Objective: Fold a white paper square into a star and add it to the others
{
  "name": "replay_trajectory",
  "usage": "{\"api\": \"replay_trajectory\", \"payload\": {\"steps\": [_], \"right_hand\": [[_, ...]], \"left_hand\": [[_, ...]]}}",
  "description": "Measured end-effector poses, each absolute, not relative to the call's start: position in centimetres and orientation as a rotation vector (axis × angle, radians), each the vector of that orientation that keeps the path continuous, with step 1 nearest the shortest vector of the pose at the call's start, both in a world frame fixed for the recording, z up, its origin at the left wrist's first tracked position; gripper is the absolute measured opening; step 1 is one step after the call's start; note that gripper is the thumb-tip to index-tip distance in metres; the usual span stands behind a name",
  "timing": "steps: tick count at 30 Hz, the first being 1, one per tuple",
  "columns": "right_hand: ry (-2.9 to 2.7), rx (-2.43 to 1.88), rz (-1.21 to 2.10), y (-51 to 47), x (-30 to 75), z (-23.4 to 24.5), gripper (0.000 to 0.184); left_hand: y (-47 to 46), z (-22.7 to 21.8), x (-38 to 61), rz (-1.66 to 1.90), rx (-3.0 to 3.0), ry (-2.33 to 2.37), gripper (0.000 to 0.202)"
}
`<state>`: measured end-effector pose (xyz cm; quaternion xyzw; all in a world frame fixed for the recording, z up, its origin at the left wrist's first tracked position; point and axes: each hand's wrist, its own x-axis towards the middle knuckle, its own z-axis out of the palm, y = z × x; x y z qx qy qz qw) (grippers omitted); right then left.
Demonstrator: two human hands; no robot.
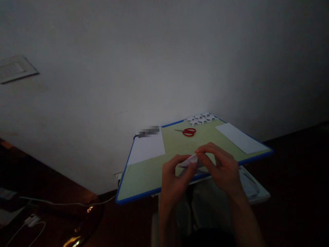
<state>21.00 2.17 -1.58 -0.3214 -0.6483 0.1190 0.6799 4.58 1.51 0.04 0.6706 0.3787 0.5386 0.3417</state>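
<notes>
One folded paper (189, 161) above the surface (174, 145), near its front edge: our left hand (174, 175) grips its left side, our right hand (221, 166) pinches its upper tip; scissors (189, 132) lie beyond.

Folded paper (189, 161): partly covered by left hand (175, 172) and right hand (223, 167)
Forearms (245, 218): cut off at bottom
Dark object (149, 131): pixelated, kind unclear
Wall plate (17, 68): cropped at left edge
Small folded pieces (202, 118): creases too tiny to tell

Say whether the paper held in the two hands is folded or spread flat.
Folded: the paper shows angled faces and a pointed corner between the left hand and right hand, not a flat sheet.
</notes>
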Motion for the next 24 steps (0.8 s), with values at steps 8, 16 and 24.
{"api": "replay_trajectory", "payload": {"steps": [8,16,24], "right_hand": [[-1.459,-0.742,0.258,2.15,20.77,-1.47,0.012],[-1.481,-0.777,0.144,2.41,20.56,-1.64,0.009],[-1.478,-0.781,0.158,2.6,21.29,-1.91,0.009]], "left_hand": [[1.39,0.65,4.44,1.361,1.796,1.086,0.019],[1.42,-0.01,4.97,1.378,1.79,1.286,0.016],[1.32,0.16,4.87,1.228,1.776,1.213,0.016]]}}
